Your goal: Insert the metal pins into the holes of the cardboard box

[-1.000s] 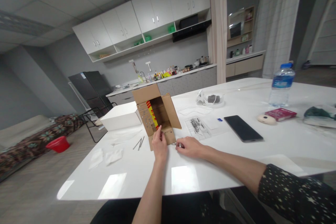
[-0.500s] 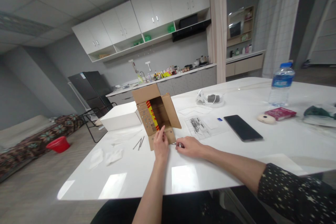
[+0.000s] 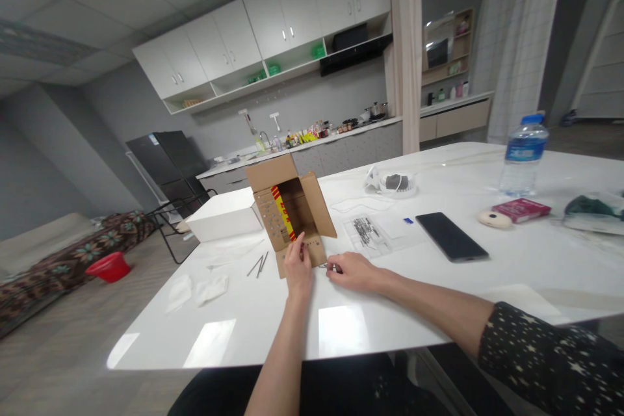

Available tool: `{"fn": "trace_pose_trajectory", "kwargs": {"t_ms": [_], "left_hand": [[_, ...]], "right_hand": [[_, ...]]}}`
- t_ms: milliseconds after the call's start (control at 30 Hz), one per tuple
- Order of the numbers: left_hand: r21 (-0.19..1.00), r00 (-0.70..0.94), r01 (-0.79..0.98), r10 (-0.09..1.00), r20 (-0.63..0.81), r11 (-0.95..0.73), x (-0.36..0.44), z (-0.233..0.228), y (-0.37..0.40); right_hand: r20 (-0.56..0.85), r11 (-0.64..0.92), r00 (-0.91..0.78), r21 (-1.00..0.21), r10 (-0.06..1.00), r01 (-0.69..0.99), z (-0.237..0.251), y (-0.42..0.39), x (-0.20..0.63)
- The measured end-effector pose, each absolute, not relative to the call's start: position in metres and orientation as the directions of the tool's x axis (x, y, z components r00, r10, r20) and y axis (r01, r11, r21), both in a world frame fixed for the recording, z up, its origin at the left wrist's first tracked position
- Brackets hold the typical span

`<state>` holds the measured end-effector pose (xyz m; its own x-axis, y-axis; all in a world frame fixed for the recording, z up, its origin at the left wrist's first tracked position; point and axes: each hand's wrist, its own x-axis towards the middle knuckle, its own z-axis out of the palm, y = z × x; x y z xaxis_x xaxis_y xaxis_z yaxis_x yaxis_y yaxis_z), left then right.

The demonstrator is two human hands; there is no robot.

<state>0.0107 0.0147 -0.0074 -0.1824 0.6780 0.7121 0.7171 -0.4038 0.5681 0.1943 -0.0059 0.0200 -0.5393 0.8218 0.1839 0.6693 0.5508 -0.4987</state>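
Observation:
An open cardboard box (image 3: pixel 319 205) with a yellow-and-red strip stands on the white table, its flaps spread. Small bits dot its left panel and front flap. My left hand (image 3: pixel 298 266) rests at that front flap, fingers drawn together against the cardboard; anything small between them is hidden. Just to the right, my right hand (image 3: pixel 353 271) lies on the tabletop with curled fingers, something small and dark at the fingertips. Thin metal pieces (image 3: pixel 322 266) show between the two hands. Several thin metal rods (image 3: pixel 261 264) lie left of the box.
A clear plastic case of metal pieces (image 3: pixel 366 234) and a black phone (image 3: pixel 451 237) lie to the right. Beyond are a water bottle (image 3: pixel 524 156), a maroon box (image 3: pixel 521 210) and a white cabled device (image 3: pixel 397 185). A white box (image 3: pixel 224 218) stands behind left.
Both hands stay at nearly the same places. The left fingers shift very slightly at the flap; the box and the other objects have not visibly moved.

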Motion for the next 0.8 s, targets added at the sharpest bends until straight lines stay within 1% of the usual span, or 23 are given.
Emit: {"fn": "trace_pose_trajectory", "kwargs": {"t_ms": [200,433,567,800], "left_hand": [[0.577,-0.191,0.71,0.678,0.709,-0.404,0.0102,-0.0076,0.0143],[0.55,-0.172,0.734,0.674,0.718,-0.399,0.011,-0.0085,0.014],[0.526,-0.137,0.755,0.69,0.711,-0.392,0.0111,-0.0103,0.014],[0.525,-0.133,0.755,0.693,0.709,-0.393,0.0133,-0.009,0.012]], "right_hand": [[0.176,0.54,-0.53,-0.494,0.83,0.681,0.018,-0.0048,0.193],[0.17,0.538,-0.533,-0.507,0.829,0.674,0.0192,-0.0053,0.1937],[0.182,0.548,-0.537,-0.5,0.824,0.671,0.0184,-0.0048,0.1934],[0.193,0.555,-0.539,-0.499,0.82,0.665,0.0171,-0.0041,0.1937]]}}
